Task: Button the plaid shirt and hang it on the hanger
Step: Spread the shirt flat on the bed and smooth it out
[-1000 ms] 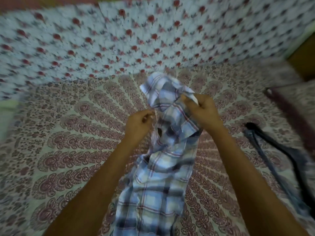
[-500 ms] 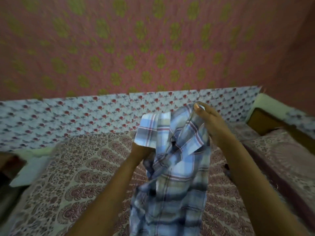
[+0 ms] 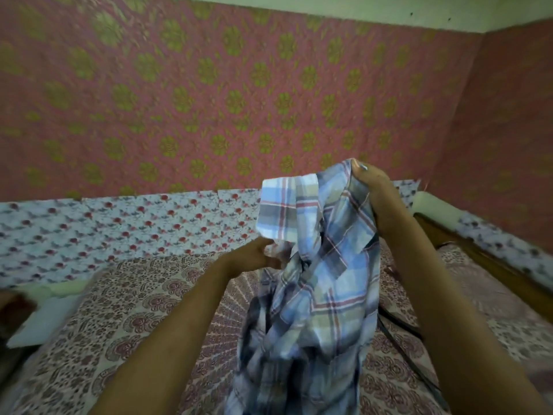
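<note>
Lifted since a second ago, the shirt [image 3: 324, 283] is now held higher, up against the pink wall [image 3: 209, 100], where before it hung low over the bed, and the camera has tipped upward, so much more wall shows. Head view: the right hand [image 3: 372, 182], right of centre, pinches the top edge of the shirt between thumb and curled fingers, and the plaid cloth drops from there in a loose bunch to the bottom edge of the frame, clear of the bed. One flap folds over to the left at the top. The left hand [image 3: 254, 256], lower and at centre, has its fingers curled into the cloth just under that flap; their tips are hidden. A dark hanger [image 3: 401, 324] lies on the patterned sheet [image 3: 134, 310] at lower right, showing between shirt and right forearm.
</note>
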`<move>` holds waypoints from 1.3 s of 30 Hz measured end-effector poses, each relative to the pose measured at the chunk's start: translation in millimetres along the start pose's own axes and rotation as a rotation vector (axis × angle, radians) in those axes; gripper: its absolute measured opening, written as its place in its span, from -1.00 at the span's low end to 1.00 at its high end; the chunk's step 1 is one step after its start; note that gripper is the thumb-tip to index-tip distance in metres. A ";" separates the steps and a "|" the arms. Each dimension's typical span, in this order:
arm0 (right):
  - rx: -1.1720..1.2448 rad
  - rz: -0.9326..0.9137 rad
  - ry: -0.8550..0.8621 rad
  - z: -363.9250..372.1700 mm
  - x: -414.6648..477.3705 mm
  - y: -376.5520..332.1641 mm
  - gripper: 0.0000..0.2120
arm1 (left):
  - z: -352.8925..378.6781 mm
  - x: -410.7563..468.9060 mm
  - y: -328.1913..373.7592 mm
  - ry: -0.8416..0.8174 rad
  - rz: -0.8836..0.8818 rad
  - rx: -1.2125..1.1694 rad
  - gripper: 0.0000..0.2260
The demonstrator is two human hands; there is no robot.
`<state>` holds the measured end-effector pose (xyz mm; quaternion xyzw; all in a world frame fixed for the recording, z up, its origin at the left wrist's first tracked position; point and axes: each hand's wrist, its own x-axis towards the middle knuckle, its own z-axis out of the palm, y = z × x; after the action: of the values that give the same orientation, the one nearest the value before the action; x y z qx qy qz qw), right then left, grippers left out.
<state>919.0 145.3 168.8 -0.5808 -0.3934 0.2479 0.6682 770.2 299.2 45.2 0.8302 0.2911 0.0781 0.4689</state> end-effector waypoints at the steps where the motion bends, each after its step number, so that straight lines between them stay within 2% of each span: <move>1: 0.001 -0.012 -0.039 -7.1 -9.5 -3.6 -0.70 | 10.1 -8.1 10.1 -0.065 -0.025 0.027 -0.53; 4: -0.009 -0.055 -0.063 -24.6 -21.7 -11.0 -0.75 | 41.7 -16.7 23.4 -0.214 0.020 0.031 -0.59; 8: -0.068 -0.054 -0.050 -43.8 -35.3 -15.2 -0.63 | 70.4 -19.1 29.2 -0.101 0.042 0.027 -0.59; 10: -0.059 -0.051 -0.052 -55.4 -40.9 -13.6 -0.71 | 81.3 -22.3 39.3 -0.074 -0.010 0.084 -0.55; 13: -0.043 -0.058 -0.111 -70.2 -50.8 -14.4 -0.76 | 95.7 -35.4 67.3 -0.054 0.095 0.119 -0.67; 15: -0.066 -0.073 -0.126 -79.3 -57.4 -14.9 -0.75 | 97.7 -40.7 84.2 0.053 0.168 0.192 -0.67; 17: -0.133 -0.076 -0.071 -86.8 -61.1 -17.0 -0.73 | 89.2 -36.9 88.9 0.117 0.221 0.339 -0.69; 18: -0.199 -0.082 -0.011 -92.1 -61.1 -16.8 -0.68 | 81.8 -32.8 86.4 0.138 0.203 0.473 -0.72; 20: -0.306 -0.159 0.075 -104.5 -60.9 -13.5 -0.75 | 62.5 -31.1 82.2 0.192 0.095 0.629 -0.82; 22: -0.408 -0.237 0.123 -115.0 -60.8 -7.7 -0.79 | 43.8 -40.4 90.7 0.258 0.020 0.592 -0.93; 24: -0.486 -0.282 0.190 -119.8 -61.7 -0.6 -0.74 | 28.3 -46.4 102.0 0.291 -0.048 0.467 -0.86; 26: -0.512 -0.321 0.239 -118.4 -63.8 2.8 -0.67 | 18.9 -52.7 111.4 0.273 -0.100 0.230 -0.78; 29: -0.511 -0.297 0.280 -116.1 -64.2 -0.3 -0.64 | 11.4 -68.9 124.8 0.262 -0.071 -0.178 -0.82; 31: -0.495 -0.286 0.277 -119.2 -63.6 -4.4 -0.75 | 7.6 -76.5 127.1 0.184 0.009 -0.265 -0.91; 33: -0.502 -0.255 0.230 -123.3 -65.5 -8.7 -0.85 | 4.1 -82.7 127.3 0.116 0.061 -0.095 -0.82; 34: -0.507 -0.239 0.175 -125.4 -67.4 -10.0 -0.86 | 2.9 -83.1 127.1 0.149 0.061 0.053 -0.77; 37: -0.573 -0.192 -0.033 -130.4 -71.3 -7.0 -0.91 | 2.0 -81.3 125.2 0.478 -0.007 0.588 -0.93; 39: -0.704 -0.200 -0.067 -127.5 -75.7 -2.3 -0.86 | 5.7 -82.5 123.4 0.640 -0.107 0.830 -0.86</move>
<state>979.5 11.0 151.1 -0.7253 -0.5313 0.0497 0.4350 755.6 200.9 155.6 0.8646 0.4684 0.1816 -0.0085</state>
